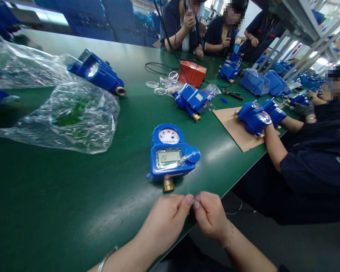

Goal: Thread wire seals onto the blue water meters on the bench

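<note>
A blue water meter (174, 153) lies on the green table, its round dial and small display facing up and its brass threaded end toward me. From its near right side a thin wire (188, 185) runs down to my hands. My left hand (170, 215) is closed, its thumb pinching at the wire's end. Beside it, almost touching at the thumbs, my right hand (211, 215) is closed too, in a pinch on the wire. A bit of the wire's end between the fingertips is too small to make out.
Clear plastic bags (85, 117) lie on the left near another blue meter (98, 73). Beyond mine are a further meter (191, 99), clear discs (160, 91), an orange box (192, 72) and pliers (232, 93). At right, a co-worker's hands hold a meter (253, 117) over cardboard (229, 124).
</note>
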The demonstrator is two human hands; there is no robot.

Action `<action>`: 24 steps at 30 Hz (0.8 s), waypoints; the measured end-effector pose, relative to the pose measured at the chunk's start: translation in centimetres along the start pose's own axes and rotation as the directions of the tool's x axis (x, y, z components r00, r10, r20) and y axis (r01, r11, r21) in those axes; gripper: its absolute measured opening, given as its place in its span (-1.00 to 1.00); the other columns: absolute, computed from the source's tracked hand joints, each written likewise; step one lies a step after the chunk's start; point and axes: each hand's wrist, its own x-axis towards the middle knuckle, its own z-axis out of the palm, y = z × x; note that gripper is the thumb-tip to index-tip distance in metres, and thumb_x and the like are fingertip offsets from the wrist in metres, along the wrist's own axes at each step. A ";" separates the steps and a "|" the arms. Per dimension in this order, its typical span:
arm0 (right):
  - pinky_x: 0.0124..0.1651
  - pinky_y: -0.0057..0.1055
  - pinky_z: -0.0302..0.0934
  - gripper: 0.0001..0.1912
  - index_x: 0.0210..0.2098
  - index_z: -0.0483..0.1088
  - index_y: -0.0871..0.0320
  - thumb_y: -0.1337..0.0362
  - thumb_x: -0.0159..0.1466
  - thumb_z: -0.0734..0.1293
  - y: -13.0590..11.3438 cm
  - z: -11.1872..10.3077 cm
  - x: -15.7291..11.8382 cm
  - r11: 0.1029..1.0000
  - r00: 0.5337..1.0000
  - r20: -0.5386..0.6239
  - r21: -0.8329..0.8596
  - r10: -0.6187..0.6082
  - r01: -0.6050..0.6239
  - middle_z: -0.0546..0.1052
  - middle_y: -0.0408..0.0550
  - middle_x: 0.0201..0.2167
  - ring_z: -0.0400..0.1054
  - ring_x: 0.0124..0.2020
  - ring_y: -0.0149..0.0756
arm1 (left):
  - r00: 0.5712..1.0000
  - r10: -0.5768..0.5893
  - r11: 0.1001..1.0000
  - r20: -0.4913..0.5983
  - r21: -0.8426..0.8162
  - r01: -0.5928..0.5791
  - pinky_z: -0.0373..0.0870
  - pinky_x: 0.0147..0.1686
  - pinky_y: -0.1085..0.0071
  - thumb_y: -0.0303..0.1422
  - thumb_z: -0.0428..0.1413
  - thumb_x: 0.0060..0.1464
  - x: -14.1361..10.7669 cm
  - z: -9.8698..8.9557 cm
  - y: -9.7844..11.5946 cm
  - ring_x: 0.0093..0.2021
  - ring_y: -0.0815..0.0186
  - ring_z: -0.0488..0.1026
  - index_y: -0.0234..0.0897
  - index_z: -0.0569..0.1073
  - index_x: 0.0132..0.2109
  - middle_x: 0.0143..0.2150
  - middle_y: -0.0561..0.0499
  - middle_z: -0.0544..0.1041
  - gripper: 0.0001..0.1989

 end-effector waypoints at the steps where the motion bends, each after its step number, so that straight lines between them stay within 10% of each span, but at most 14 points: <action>1: -0.42 -0.43 -0.05 -0.79 -0.52 0.20 0.17 0.39 0.23 0.09 0.1 -0.1 0.0 0.997 0.998 0.019 -0.056 -0.053 0.054 0.24 -0.16 -0.59 0.11 -0.53 -0.42 | 0.999 -0.013 1.000 0.052 -0.019 0.014 0.12 -0.48 0.45 -0.17 -0.22 0.24 0.1 0.2 0.1 -0.53 0.39 0.27 -0.28 0.33 -0.55 -0.58 0.10 0.35 -0.51; 8: -0.41 -0.41 -0.03 -0.82 -0.47 0.20 0.18 0.38 0.24 0.09 -0.2 0.0 0.3 0.980 0.989 0.036 -0.128 -0.146 0.149 0.23 -0.14 -0.58 0.10 -0.51 -0.38 | 0.999 -0.008 0.991 0.034 -0.134 0.012 0.19 -0.37 0.44 -0.19 -0.23 0.24 0.6 0.6 -0.3 -0.42 0.35 0.30 -0.26 0.30 -0.45 -0.46 0.09 0.38 -0.60; 12: -0.43 -0.45 -0.04 -0.78 -0.53 0.13 0.17 0.33 0.25 0.10 -1.7 1.4 1.0 0.987 0.994 0.011 0.125 0.105 -0.105 0.19 -0.18 -0.59 0.09 -0.53 -0.43 | 0.999 -0.017 0.991 -0.032 -0.133 0.013 0.19 -0.40 0.45 -0.18 -0.21 0.23 0.0 -0.1 -0.6 -0.44 0.35 0.28 -0.25 0.28 -0.47 -0.49 0.10 0.36 -0.61; 17: -0.61 -0.52 -0.16 -0.72 -0.58 0.06 0.14 0.32 0.26 0.02 -2.6 2.8 1.5 0.665 0.843 0.288 0.519 0.454 -0.536 0.04 -0.28 -0.71 -0.09 -0.68 -0.50 | 0.998 -0.046 0.990 -0.036 -0.134 0.041 0.21 -0.39 0.45 -0.19 -0.20 0.23 -0.7 -1.0 -0.5 -0.43 0.33 0.33 -0.25 0.30 -0.46 -0.46 0.07 0.41 -0.62; 21: -0.40 -0.44 0.05 -0.79 -0.53 0.16 0.16 0.31 0.25 0.12 -1.8 2.3 0.8 0.963 0.968 -0.095 0.160 0.233 -0.216 0.21 -0.17 -0.59 0.13 -0.50 -0.40 | 0.997 -0.067 0.990 -0.027 -0.123 0.063 0.22 -0.37 0.44 -0.18 -0.18 0.21 -0.7 -1.4 -0.6 -0.41 0.31 0.34 -0.26 0.33 -0.47 -0.46 0.06 0.43 -0.61; 24: -0.23 -0.33 0.19 -0.91 -0.28 0.21 0.18 0.29 0.24 0.18 -0.8 2.3 0.4 0.991 0.947 -0.292 0.026 0.136 -0.135 0.34 -0.01 -0.33 0.25 -0.29 -0.29 | 0.996 -0.081 0.990 -0.022 -0.119 0.078 0.20 -0.38 0.43 -0.16 -0.17 0.21 -0.4 -1.4 -0.9 -0.41 0.29 0.33 -0.28 0.36 -0.46 -0.46 0.04 0.44 -0.59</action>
